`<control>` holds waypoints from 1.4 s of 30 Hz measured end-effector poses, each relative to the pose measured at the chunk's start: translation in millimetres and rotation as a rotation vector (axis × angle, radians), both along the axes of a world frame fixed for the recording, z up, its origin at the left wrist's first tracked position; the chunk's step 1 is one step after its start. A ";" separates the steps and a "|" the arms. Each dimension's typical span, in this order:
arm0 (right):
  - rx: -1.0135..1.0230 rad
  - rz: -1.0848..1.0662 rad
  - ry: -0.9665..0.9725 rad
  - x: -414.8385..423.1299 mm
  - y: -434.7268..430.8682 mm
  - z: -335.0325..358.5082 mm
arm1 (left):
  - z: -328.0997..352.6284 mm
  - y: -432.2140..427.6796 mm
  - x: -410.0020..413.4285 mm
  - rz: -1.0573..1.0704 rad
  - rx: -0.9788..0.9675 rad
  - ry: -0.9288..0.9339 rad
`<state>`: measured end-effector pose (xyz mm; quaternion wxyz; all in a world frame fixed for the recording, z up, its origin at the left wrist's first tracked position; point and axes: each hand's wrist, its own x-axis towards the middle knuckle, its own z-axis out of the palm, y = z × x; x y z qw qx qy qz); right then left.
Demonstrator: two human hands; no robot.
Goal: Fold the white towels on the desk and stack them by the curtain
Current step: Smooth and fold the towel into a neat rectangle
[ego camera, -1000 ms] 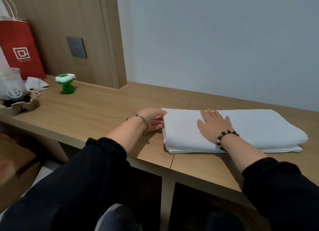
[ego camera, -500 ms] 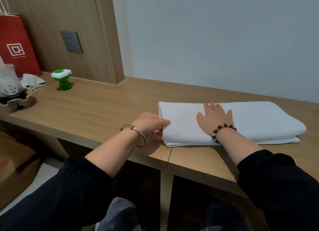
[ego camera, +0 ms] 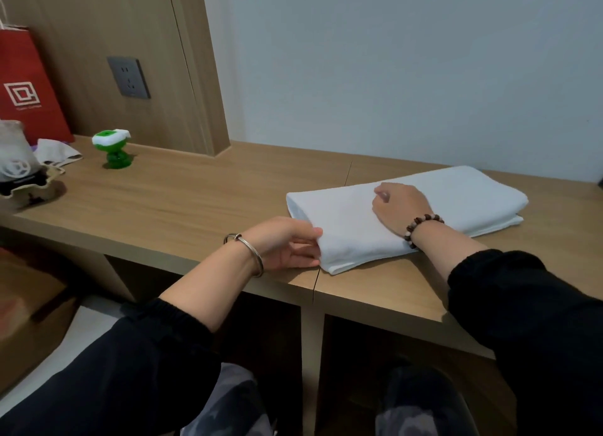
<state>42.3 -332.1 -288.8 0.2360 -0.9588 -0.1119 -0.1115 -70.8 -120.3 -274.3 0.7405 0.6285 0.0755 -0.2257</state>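
Soft, floppy white towel [ego camera: 456,196]: your left hand [ego camera: 287,244] pinches its thick folded end, right hand [ego camera: 403,207] curled atop, grip unclear

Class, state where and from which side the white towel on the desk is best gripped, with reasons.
Probably the rounded left end of the towel, approached from the left, pinched top and bottom: the fold joins the layers there, whereas the right end shows loose edges.

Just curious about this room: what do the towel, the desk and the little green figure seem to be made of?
Towel: soft white cloth, probably cotton; matte, with rounded folds. Desk: wood-look board, likely laminate; smooth grain, a seam between panels. Green figure: probably glossy plastic; it shines and looks translucent.
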 end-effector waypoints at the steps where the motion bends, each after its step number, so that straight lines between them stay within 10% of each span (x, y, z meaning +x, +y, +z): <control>1: -0.016 0.003 -0.011 -0.3 -3.8 1.6 | 0.8 0.0 -4.3 -0.085 0.016 -0.035; 10: 0.124 0.311 -0.063 -61.5 21.2 12.2 | -16.2 23.0 22.1 0.312 0.885 -0.592; 27: -0.800 0.714 -0.277 -97.7 37.4 28.0 | -22.2 32.1 64.5 0.165 1.101 -0.577; 42: -0.449 0.766 -0.358 -101.1 15.0 20.2 | -18.3 33.0 69.9 -0.021 1.454 -0.789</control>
